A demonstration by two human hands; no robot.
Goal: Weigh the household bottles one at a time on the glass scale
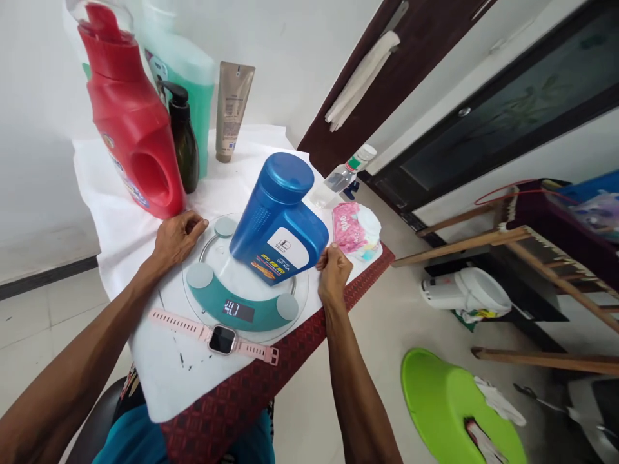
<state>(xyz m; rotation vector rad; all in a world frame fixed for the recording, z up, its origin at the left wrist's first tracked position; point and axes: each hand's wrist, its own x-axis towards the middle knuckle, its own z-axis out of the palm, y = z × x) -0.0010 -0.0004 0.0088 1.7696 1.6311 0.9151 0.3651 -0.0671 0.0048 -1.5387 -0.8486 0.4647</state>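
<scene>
Cloth-covered table (162, 380) bearing scale (213, 299), watch (222, 339), red jug (126, 119), pump bottle (185, 148), green bottle (203, 106), tube (232, 106), clear bottle (338, 178) and pink bag (352, 231).

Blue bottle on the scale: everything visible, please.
The blue bottle looks like glossy plastic: broad cap on, dotted texture along one side, shoulder bulging right, label in white and dark blue with yellow and orange print. It stands on the glass scale, slanting in this view. The right hand is close beside it; contact can't be told.

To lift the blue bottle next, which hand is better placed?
Likely the right hand: it is close beside the blue bottle, near its handle, while the left hand is by the red bottle.
</scene>
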